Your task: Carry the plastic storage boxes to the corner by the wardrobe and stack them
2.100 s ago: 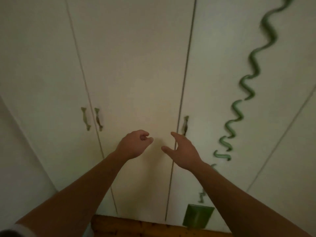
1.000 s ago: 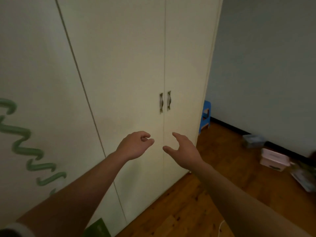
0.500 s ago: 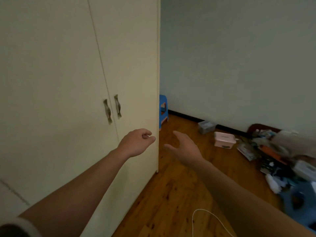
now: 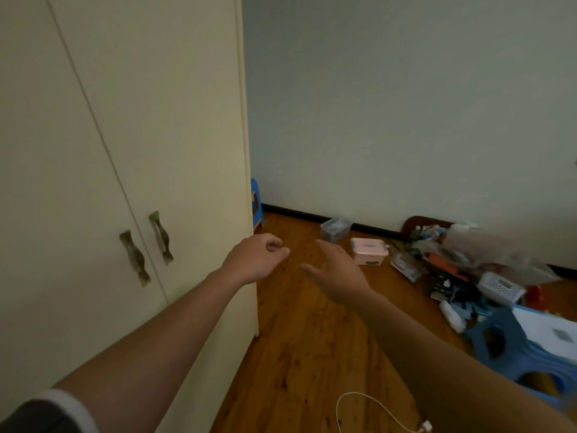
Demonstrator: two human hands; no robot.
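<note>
A pink lidded plastic box (image 4: 369, 250) sits on the wooden floor near the far wall. A clear plastic box (image 4: 335, 228) lies just beyond it against the skirting. The cream wardrobe (image 4: 140, 157) fills the left half of the view. My left hand (image 4: 254, 257) is held out in front of the wardrobe's edge with its fingers loosely curled and nothing in it. My right hand (image 4: 338, 271) is stretched forward with fingers apart, empty, well short of the pink box.
A blue stool (image 4: 256, 203) stands in the corner behind the wardrobe. A heap of clutter (image 4: 462, 260) with a white basket (image 4: 499, 287) lies at right, with another blue stool (image 4: 515, 348) nearer. A white cable (image 4: 374, 410) lies on the floor.
My view has swung right from the wardrobe doors to the room's corner, bringing the boxes and clutter into sight. Both hands stay held out and empty.
</note>
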